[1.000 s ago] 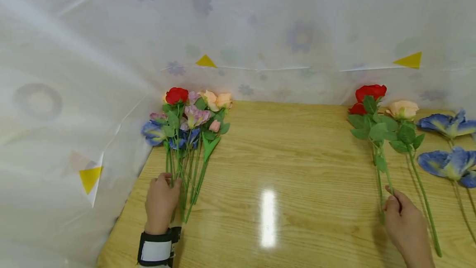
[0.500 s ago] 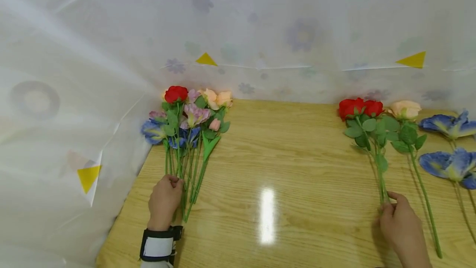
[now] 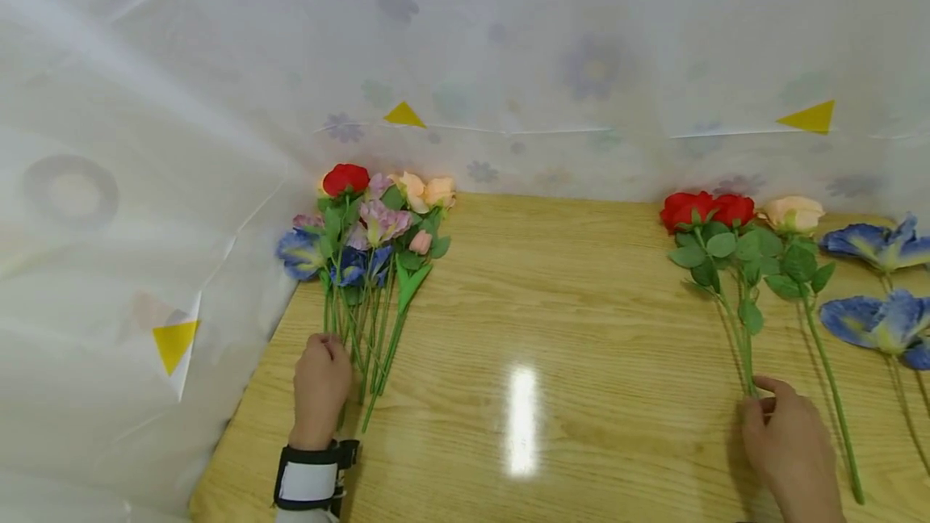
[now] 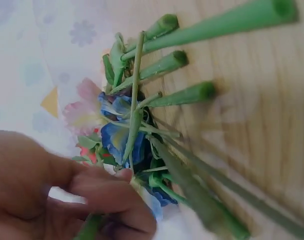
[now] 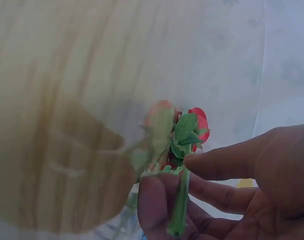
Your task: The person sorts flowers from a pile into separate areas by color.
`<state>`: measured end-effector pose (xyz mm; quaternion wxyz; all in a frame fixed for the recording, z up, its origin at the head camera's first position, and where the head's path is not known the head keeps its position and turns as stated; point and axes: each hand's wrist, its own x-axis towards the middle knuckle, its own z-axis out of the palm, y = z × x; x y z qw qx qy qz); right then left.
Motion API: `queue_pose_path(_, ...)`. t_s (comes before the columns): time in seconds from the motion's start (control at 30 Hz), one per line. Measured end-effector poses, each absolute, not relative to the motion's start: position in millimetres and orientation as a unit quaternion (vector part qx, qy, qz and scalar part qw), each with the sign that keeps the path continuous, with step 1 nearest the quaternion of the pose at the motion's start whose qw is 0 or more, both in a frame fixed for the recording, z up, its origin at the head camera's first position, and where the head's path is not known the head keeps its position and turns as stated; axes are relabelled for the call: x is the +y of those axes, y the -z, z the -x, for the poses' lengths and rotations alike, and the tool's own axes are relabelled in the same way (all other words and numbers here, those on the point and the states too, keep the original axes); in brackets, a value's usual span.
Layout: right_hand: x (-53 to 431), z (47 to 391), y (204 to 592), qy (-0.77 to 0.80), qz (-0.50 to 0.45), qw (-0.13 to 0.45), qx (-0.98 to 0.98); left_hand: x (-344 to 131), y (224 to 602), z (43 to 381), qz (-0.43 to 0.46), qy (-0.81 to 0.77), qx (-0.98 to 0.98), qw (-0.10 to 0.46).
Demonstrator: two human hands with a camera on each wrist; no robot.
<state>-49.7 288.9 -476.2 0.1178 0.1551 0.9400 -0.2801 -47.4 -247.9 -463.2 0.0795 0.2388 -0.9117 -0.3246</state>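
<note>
My left hand (image 3: 322, 386) pinches a green stem at the left bunch, its lower end (image 4: 89, 227) showing under the curled fingers in the left wrist view. That stem runs up toward a red rose (image 3: 345, 180) at the top of the bunch. Around it lie blue irises (image 3: 299, 255), pink-purple flowers (image 3: 383, 222) and peach roses (image 3: 438, 193). On the right, my right hand (image 3: 790, 442) holds a red rose's stem (image 5: 180, 205) between thumb and fingers. Two red roses (image 3: 686, 211) lie there side by side, their stems meeting at the fingertips.
A single peach rose (image 3: 793, 215) lies just right of the red pair, with large blue irises (image 3: 872, 321) beyond it. The wooden table (image 3: 567, 305) meets a flower-printed plastic sheet (image 3: 508, 39) at the back and left. Yellow triangles (image 3: 404, 115) mark the sheet.
My right hand has brought its red rose down and left beside the other one. My left fingers have closed on the red rose's stem in the bunch, and its stem and leaves have shifted left.
</note>
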Motion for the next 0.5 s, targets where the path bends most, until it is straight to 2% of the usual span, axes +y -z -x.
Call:
queue_pose_path(0.13,286.5,48.7,474.9,0.270,-0.149,0.107,0.945,-246.6,462.6,47.3,-0.239,0.352,-0.899,0.104)
queue_pose_path(0.5,280.8,44.1,474.4,0.268,-0.162,0.084,0.946,-240.9,458.5,43.6,-0.240,0.367,-0.870,0.223)
